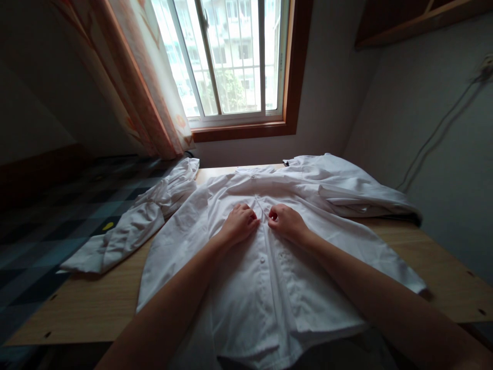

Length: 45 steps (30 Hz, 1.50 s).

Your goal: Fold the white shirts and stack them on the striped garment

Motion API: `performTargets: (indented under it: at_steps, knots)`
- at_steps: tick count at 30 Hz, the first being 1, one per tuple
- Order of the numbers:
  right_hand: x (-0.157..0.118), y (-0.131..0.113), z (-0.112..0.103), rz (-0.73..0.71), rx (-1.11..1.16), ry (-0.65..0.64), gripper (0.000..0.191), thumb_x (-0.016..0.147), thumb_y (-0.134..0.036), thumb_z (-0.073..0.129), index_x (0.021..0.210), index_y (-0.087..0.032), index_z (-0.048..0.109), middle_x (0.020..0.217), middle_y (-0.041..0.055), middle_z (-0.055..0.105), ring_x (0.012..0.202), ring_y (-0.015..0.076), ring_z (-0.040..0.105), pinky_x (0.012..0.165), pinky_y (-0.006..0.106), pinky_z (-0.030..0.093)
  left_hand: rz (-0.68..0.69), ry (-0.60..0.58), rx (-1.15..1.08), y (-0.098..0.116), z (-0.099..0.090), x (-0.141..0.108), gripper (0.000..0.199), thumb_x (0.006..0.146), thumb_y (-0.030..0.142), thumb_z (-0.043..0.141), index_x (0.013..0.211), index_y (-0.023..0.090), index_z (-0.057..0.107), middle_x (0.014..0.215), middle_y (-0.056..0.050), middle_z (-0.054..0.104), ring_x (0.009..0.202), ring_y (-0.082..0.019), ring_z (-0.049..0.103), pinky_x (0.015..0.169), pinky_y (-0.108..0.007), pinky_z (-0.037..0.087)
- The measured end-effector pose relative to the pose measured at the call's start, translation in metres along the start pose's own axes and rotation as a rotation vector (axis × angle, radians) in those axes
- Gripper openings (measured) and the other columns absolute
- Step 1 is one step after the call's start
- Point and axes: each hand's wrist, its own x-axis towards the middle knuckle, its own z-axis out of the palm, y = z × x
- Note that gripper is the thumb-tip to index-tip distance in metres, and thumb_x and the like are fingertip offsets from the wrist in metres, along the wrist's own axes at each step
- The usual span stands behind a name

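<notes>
A white button-up shirt lies spread out on a wooden board, its front open along the lower part and its hem hanging over the near edge. My left hand is closed, fingers pinching the front edge of the shirt just left of the middle. Opposite it, my right hand is curled with thumb and finger together at the other front edge. A small gap separates the two hands. One button shows on the left front below my left hand. What lies between the fingertips is too small to make out.
Under the shirt is a wooden board. Folded white clothing lies at the back right. A crumpled white sleeve stretches over the left edge onto checked bedding. Behind are a window and a curtain.
</notes>
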Motion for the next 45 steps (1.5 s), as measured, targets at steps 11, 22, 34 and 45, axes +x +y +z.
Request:
performTargets:
  at_steps: [11,22,34,45]
  knots:
    - [0.009,0.017,0.002,0.085,0.734,-0.033,0.019,0.074,-0.035,0.065,0.071,-0.017,0.07,0.066,0.0012,0.069,0.064,0.0157,0.061,0.061,0.025,0.043,-0.239,0.048,-0.706,-0.005,-0.005,0.0,0.038,0.08,0.053,0.062,0.08,0.015,0.067,0.072,-0.002,0.065,0.068,-0.016,0.058,0.059,-0.025,0.043]
    - [0.005,0.008,-0.014,0.23,1.185,-0.08,0.027,0.061,-0.039,0.076,0.075,-0.016,0.07,0.061,-0.0022,0.061,0.058,0.0114,0.05,0.058,0.025,0.039,-0.036,0.086,-0.208,0.013,0.01,0.001,0.016,0.078,0.031,0.07,0.071,0.019,0.075,0.081,-0.005,0.067,0.084,-0.021,0.06,0.086,-0.033,0.048]
    - [0.0,0.003,0.002,0.242,1.179,-0.187,0.025,0.061,-0.04,0.076,0.071,-0.018,0.069,0.055,-0.004,0.056,0.053,0.0101,0.044,0.052,0.025,0.032,-0.095,0.027,-0.552,-0.001,0.006,0.0,0.033,0.078,0.047,0.066,0.073,0.015,0.074,0.08,-0.004,0.067,0.075,-0.018,0.06,0.069,-0.026,0.046]
    - [0.0,0.01,0.006,0.185,1.042,-0.166,0.021,0.067,-0.039,0.072,0.072,-0.018,0.068,0.056,-0.0016,0.059,0.052,0.0117,0.048,0.048,0.024,0.034,-0.126,0.001,-0.692,-0.003,0.007,-0.001,0.04,0.074,0.055,0.068,0.072,0.014,0.07,0.077,-0.004,0.064,0.072,-0.016,0.057,0.063,-0.025,0.044]
